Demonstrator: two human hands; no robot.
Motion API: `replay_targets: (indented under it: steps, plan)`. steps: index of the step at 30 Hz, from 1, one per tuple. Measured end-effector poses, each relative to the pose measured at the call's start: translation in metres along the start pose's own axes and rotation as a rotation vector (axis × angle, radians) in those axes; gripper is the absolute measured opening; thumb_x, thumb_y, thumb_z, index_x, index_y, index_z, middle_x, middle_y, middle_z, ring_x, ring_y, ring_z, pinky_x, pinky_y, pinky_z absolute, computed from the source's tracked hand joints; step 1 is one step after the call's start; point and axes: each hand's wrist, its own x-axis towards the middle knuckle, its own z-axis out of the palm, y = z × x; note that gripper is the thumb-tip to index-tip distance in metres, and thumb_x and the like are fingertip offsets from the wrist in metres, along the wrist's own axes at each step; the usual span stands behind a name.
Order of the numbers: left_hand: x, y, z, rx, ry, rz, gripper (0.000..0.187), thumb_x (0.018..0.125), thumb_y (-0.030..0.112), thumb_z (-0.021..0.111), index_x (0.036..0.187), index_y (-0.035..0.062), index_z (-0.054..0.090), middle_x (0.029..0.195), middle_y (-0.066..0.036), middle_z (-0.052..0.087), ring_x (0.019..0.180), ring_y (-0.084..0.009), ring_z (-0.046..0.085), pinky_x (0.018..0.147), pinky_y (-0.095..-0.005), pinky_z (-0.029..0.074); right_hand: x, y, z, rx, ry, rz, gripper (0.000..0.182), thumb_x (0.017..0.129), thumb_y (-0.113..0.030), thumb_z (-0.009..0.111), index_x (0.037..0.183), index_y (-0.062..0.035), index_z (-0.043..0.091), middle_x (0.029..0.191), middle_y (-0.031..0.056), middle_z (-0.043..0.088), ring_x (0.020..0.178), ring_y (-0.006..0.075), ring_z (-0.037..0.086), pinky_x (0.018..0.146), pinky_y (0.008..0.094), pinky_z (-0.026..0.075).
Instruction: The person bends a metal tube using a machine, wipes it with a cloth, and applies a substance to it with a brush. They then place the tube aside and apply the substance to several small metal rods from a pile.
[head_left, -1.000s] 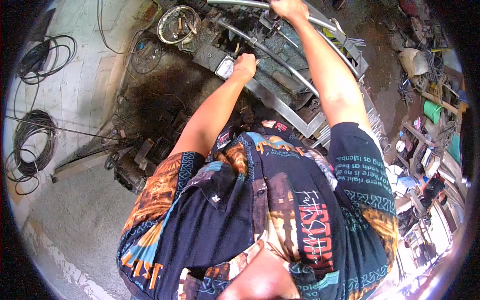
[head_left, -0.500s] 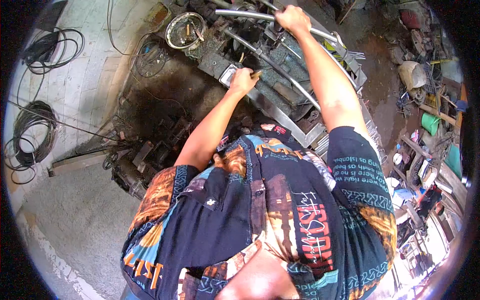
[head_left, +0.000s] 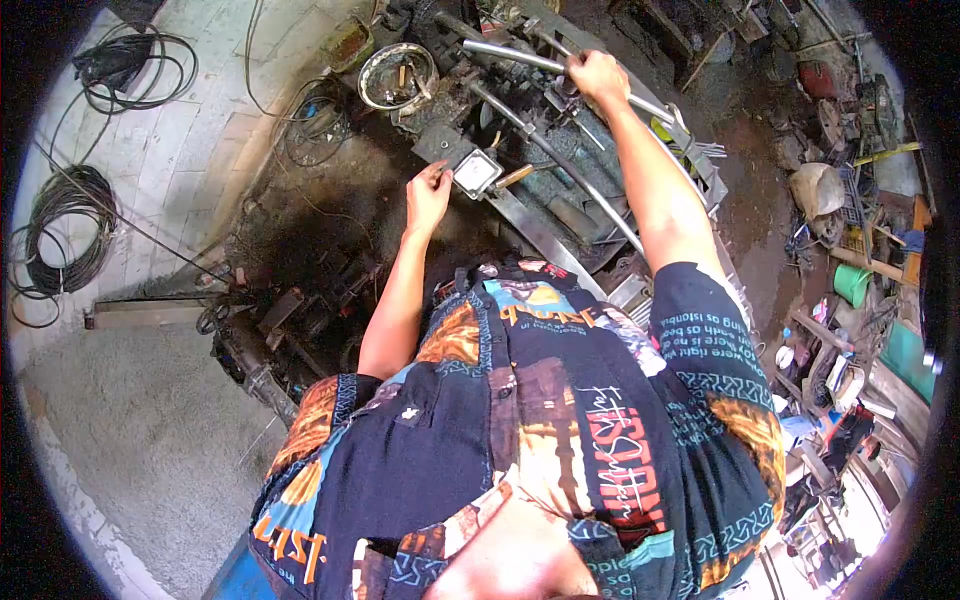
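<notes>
My left hand [head_left: 428, 200] is beside a small square tray [head_left: 477, 174] with a whitish inside, at the corner of a dark machine. Its fingers are bent and drawn together; whatever they hold, if anything, is too small to make out. A wooden handle [head_left: 515, 177] sticks out at the tray's right side. Farther up, my right hand [head_left: 598, 80] is closed over a long bare metal tube [head_left: 510, 55], by a dark fitting on the machine. The hand partly hides the tube and fitting.
A round dirty pan [head_left: 398, 78] with small pieces in it stands at the machine's far left. A second metal rod [head_left: 555, 155] crosses the machine bed. Coiled cable [head_left: 75, 230] lies on the left floor. Clutter and a green bucket [head_left: 851, 284] are at the right.
My left hand has let go of the wooden handle and moved left, off the tray. My right hand stays on the tube. The whole view has shifted slightly.
</notes>
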Motion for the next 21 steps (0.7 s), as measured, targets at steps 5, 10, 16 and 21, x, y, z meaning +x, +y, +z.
replay_targets:
  steps: [5,10,16,21]
  plan:
    - [-0.003,0.0,-0.001,0.0,0.009,-0.015,0.03,0.087,0.016,0.064,0.113,-0.0005,0.066,0.084,-0.016,0.07,0.074,-0.0149,0.065,0.068,-0.0299,0.051,0.004,0.003,0.003,-0.033,-0.012,-0.039,0.051,0.083,-0.047,0.051,0.108,-0.0066,0.069,0.112,0.0196,0.066,0.107,0.035,0.063,0.094,0.0443,0.048]
    - [-0.005,-0.022,-0.001,0.007,-0.002,-0.044,0.03,0.087,0.014,0.065,0.112,-0.0019,0.066,0.091,-0.02,0.07,0.079,-0.0196,0.069,0.071,-0.0305,0.052,0.012,0.002,0.014,-0.056,-0.014,-0.061,0.052,0.085,-0.05,0.05,0.108,-0.0079,0.069,0.111,0.019,0.066,0.106,0.0349,0.063,0.094,0.0444,0.048]
    - [-0.017,-0.011,0.009,-0.014,-0.054,0.021,0.028,0.087,0.013,0.065,0.111,-0.0018,0.065,0.09,-0.016,0.071,0.079,-0.0161,0.068,0.072,-0.0298,0.052,0.01,0.006,0.012,-0.083,0.007,-0.088,0.052,0.086,-0.052,0.047,0.11,-0.0118,0.069,0.11,0.0186,0.066,0.106,0.0348,0.063,0.094,0.0451,0.048]
    - [-0.006,-0.012,0.041,0.032,-0.157,0.127,0.027,0.084,0.01,0.065,0.108,-0.0027,0.066,0.086,-0.018,0.07,0.074,-0.02,0.068,0.069,-0.0318,0.053,0.009,0.011,0.017,-0.058,-0.012,-0.077,0.053,0.086,-0.054,0.046,0.108,-0.0123,0.069,0.106,0.018,0.068,0.104,0.0352,0.063,0.093,0.0462,0.048]
